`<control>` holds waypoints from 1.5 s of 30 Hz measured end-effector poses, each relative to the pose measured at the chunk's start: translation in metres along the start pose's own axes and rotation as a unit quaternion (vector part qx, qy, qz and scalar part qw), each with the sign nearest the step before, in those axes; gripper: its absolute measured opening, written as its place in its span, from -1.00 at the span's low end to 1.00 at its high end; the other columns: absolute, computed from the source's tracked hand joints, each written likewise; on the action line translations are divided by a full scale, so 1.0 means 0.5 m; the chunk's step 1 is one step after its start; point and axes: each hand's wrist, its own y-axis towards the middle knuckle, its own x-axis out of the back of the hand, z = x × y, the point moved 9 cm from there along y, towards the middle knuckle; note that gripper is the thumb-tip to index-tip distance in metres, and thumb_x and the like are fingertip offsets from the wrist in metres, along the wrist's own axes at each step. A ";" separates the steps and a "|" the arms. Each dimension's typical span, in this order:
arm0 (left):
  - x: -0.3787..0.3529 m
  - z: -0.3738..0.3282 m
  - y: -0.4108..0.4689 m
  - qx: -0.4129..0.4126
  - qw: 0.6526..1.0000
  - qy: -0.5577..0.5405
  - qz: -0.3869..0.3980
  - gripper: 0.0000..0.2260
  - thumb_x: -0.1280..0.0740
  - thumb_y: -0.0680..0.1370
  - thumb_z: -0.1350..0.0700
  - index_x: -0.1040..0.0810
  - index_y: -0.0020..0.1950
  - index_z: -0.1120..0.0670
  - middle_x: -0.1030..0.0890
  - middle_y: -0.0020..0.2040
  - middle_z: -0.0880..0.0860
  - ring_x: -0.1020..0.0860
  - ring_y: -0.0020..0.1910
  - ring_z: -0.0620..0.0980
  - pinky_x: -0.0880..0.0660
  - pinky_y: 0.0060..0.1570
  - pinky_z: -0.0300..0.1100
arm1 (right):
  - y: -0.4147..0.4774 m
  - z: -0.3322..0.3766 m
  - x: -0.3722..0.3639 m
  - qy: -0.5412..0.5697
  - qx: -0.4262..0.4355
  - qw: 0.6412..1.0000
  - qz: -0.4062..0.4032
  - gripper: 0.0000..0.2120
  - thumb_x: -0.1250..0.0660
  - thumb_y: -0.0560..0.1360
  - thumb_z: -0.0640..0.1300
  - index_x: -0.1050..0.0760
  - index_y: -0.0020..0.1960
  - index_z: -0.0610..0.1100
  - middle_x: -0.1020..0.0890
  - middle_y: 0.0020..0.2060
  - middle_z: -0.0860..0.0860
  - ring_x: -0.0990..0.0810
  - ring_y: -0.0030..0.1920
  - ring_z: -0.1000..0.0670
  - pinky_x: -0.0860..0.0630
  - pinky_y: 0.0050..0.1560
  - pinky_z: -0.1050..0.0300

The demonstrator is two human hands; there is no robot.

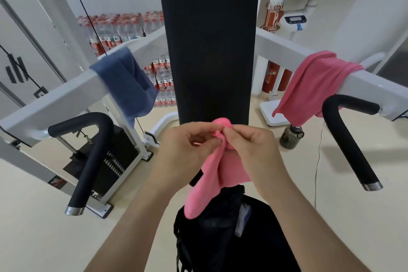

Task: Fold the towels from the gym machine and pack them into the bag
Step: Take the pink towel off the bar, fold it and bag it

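With fingertips of left hand [187,142] and right hand [250,143] pinching the bunched top of the pink towel [210,174], hung over the bag [212,229]; find both corners; spread wide; fold evenly.

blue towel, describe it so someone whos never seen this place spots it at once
Start at the tall black back pad in the middle and follow the white bar out to its left. The blue towel is draped over that bar. It is the only blue one: the draped towel on the right bar and the held towel are pink.
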 end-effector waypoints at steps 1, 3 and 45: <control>0.011 -0.017 0.003 -0.030 0.998 0.059 -0.022 -0.80 -0.49 0.43 0.20 -0.68 -0.07 -0.11 -0.64 -0.25 -0.08 -0.56 -0.24 -0.23 -0.45 -0.19 -0.43 | 0.000 0.001 -0.004 -0.002 -0.002 1.000 0.012 -0.78 -0.29 0.59 -0.17 -0.71 -0.08 -0.04 -0.74 -0.22 0.01 -0.70 -0.12 0.06 -0.60 -0.04 0.21; 0.022 -0.041 0.005 -0.077 0.987 0.134 -0.037 -0.88 -0.51 0.41 0.12 -0.68 -0.12 -0.08 -0.58 -0.22 -0.12 -0.49 -0.22 -0.26 -0.38 -0.22 -0.46 | -0.003 0.007 -0.009 -0.003 -0.001 0.999 0.035 -0.74 -0.25 0.61 -0.17 -0.70 -0.11 -0.07 -0.73 -0.23 -0.06 -0.69 -0.15 0.04 -0.59 -0.10 0.23; 0.005 0.009 -0.037 0.017 0.995 0.027 0.090 -0.68 -0.56 0.28 -0.07 -0.59 -0.03 -0.06 -0.65 -0.14 -0.09 -0.59 -0.18 -0.12 -0.51 -0.12 -0.29 | 0.020 0.067 0.017 0.021 0.050 0.998 0.044 -0.75 -0.22 0.45 -0.14 -0.67 -0.23 -0.01 -0.65 -0.29 0.04 -0.59 -0.16 0.07 -0.49 -0.06 0.10</control>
